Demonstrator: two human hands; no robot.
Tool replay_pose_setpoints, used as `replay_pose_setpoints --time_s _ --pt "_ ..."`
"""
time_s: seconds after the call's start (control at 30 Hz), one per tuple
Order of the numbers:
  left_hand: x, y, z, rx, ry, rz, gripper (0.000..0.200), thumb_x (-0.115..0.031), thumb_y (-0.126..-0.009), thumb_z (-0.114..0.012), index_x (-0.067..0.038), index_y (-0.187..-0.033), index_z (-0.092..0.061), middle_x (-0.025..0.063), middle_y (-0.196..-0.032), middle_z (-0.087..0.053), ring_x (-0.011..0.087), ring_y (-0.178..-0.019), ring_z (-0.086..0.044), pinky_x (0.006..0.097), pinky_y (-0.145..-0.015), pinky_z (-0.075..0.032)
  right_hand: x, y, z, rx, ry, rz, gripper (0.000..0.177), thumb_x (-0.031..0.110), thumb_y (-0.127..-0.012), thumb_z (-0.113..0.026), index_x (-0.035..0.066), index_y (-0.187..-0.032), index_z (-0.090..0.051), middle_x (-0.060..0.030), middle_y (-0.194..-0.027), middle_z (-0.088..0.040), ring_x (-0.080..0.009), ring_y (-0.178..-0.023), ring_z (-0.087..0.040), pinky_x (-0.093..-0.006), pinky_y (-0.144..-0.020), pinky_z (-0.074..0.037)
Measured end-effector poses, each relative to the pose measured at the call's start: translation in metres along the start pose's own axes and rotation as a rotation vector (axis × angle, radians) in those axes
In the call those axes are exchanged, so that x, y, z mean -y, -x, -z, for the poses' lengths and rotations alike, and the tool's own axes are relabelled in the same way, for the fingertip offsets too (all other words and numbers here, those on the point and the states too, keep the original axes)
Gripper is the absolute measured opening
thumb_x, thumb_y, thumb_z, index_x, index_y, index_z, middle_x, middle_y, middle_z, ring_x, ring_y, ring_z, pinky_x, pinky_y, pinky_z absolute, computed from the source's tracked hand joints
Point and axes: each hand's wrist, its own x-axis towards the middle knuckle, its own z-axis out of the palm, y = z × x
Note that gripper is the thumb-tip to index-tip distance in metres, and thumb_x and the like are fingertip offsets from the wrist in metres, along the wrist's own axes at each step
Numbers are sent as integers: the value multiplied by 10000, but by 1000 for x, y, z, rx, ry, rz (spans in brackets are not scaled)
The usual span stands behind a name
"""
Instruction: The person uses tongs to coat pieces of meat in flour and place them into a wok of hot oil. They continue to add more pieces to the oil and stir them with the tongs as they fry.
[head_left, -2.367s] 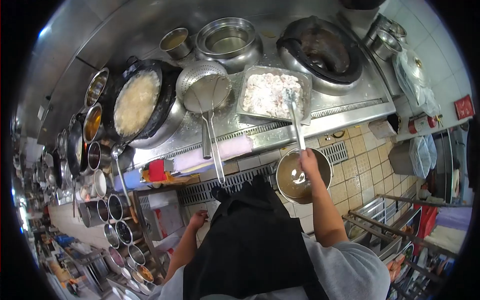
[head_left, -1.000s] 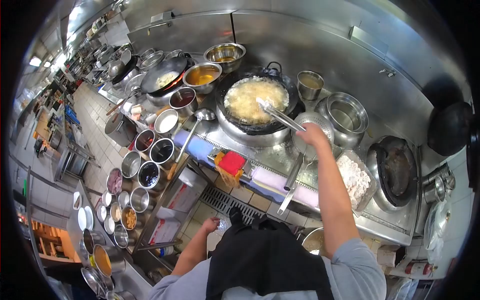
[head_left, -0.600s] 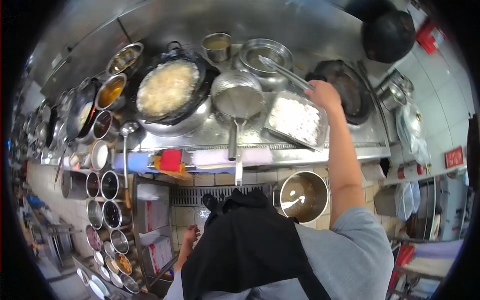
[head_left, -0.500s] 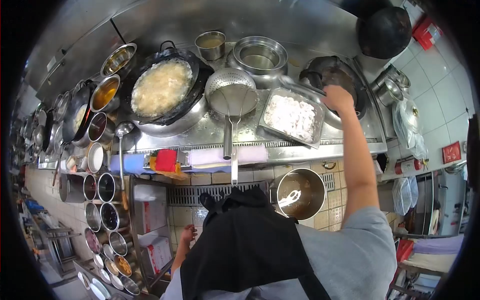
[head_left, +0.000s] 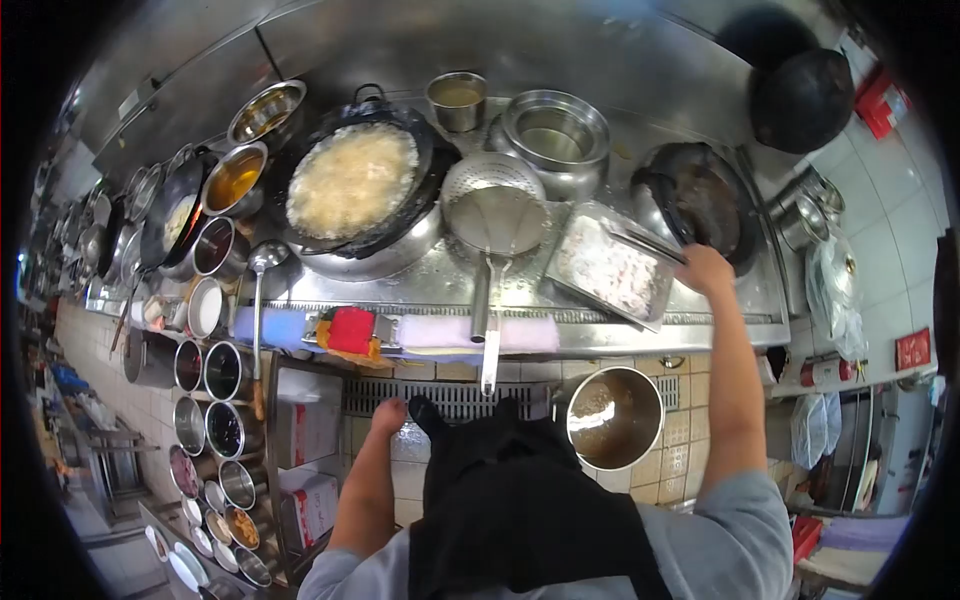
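Left hand (head_left: 389, 415) has come forward — openness, hold unclear; right hand (head_left: 705, 270), arm outstretched — clasps tongs (head_left: 648, 243).

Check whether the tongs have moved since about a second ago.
Yes. They were at the bubbling wok; now the right hand holds the tongs at the tray, well to the wok's right.

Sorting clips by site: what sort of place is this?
Probably a restaurant or other commercial kitchen: a large wok of frothy liquid on a steel range, many metal pots clustered on the left, and tongs in the right hand over a tray of pale food.
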Motion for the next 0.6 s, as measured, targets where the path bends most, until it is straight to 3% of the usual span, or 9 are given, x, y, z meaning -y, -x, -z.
replay_pose_setpoints --time_s 0.07,0.13,0.17,0.23,0.3,0.37,0.4,0.47,0.6 --pt "-16 -24 -2 -194 -31 -171 274 -217 -779 -515 -95 -989 -645 126 -1064 -616 324 -1042 -542 406 -894 -439 -27 8 -5 -48 -57 44 404 319 -694 -646 83 -1021 -634 -122 -1032 -615 -324 -969 -567 -408 -803 -463" --pt "-37 -43 8 -163 -97 -355 326 -204 -749 -544 -55 -1029 -619 168 -1116 -579 344 -1058 -527 402 -901 -441 -16 32 27 -24 -45 16 375 259 -688 -668 71 -1010 -638 -155 -1007 -616 -328 -939 -576 -402 -798 -458" --pt "-39 -58 1 -119 -66 -278 348 -236 -776 -522 -59 -1065 -601 177 -1099 -586 338 -1029 -550 411 -881 -456 -43 34 8 -189 -76 126 379 231 -677 -687 67 -1015 -635 -162 -975 -624 -331 -912 -588 -400 -779 -463" --pt "-50 -83 -4 24 -244 -175 376 -257 -814 -473 -73 -1127 -571 168 -1123 -580 318 -1010 -573 429 -859 -469 -15 56 50 -99 -209 -16 365 219 -688 -699 23 -988 -630 -183 -887 -639 -371 -863 -593 -416 -763 -457" --pt "-39 -111 -23 90 -315 -208 381 -268 -831 -448 -77 -1141 -559 160 -1145 -571 309 -1015 -577 429 -866 -467 12 62 80 -154 -206 24 368 164 -685 -693 17 -1016 -623 -186 -891 -641 -339 -839 -608 -384 -756 -464" --pt "-35 -127 -33 176 -395 -256 387 -279 -847 -423 -81 -1155 -548 153 -1166 -563 300 -1019 -580 429 -873 -466 48 68 109 -151 -340 -97 373 123 -691 -686 9 -1039 -615 -184 -865 -642 -274 -792 -615 -339 -731 -465" --pt "-36 -126 -31 183 -321 -187 394 -279 -855 -411 -80 -1171 -537 140 -1192 -552 285 -1054 -566 420 -891 -457 62 64 120 -157 -360 -103 375 103 -706 -674 -1 -1059 -604 -157 -825 -641 -206 -758 -600 -303 -709 -457" --pt "-39 -128 -30 136 -218 -81 457 -309 -887 -333 -90 -1268 -458 98 -1307 -476 236 -1169 -496 401 -962 -410 89 51 132 -223 -415 -16 374 100 -713 -668 -3 -1066 -599 -150 -821 -641 -196 -754 -599 -301 -706 -456" --pt "-38 -135 -44 200 -164 -82 486 -327 -891 -288 -118 -1317 -394 71 -1381 -368 215 -1251 -375 381 -1030 -316 172 12 159 -247 -467 142 368 116 -740 -648 -4 -1083 -586 -135 -847 -642 -183 -769 -599 -297 -725 -454"
